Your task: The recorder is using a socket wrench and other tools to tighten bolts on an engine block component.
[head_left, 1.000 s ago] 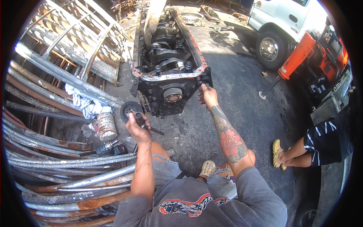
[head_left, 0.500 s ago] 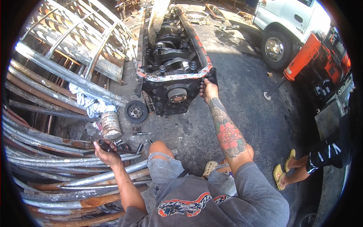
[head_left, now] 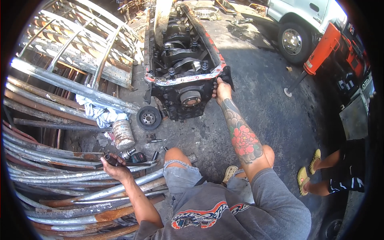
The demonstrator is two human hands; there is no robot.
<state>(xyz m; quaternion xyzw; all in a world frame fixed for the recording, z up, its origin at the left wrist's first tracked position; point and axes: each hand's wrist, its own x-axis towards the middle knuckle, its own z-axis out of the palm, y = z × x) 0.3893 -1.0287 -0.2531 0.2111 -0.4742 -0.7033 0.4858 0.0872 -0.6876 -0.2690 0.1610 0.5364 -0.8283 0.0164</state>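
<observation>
An upturned engine block stands ahead of me, its crankshaft exposed along the open top. At the block's near right corner, my right hand is closed on the dark edge. Low on the left, over the pipes, my left hand has its fingers wrapped round a dark socket wrench. Part of that tool is hidden by the palm and fingers. Just beyond it lies a power impact wrench with a silver nose. A round pulley rests on the ground left of the block.
Bent metal pipes and a metal rack fill the left side. A stained can stands by a pale rag. To the right are an orange jack stand, a white truck and another person's legs.
The view has shifted slightly, and the impact wrench shows more clearly beside my left hand. My right hand stays at the block's corner. The other person's feet appear shifted.
</observation>
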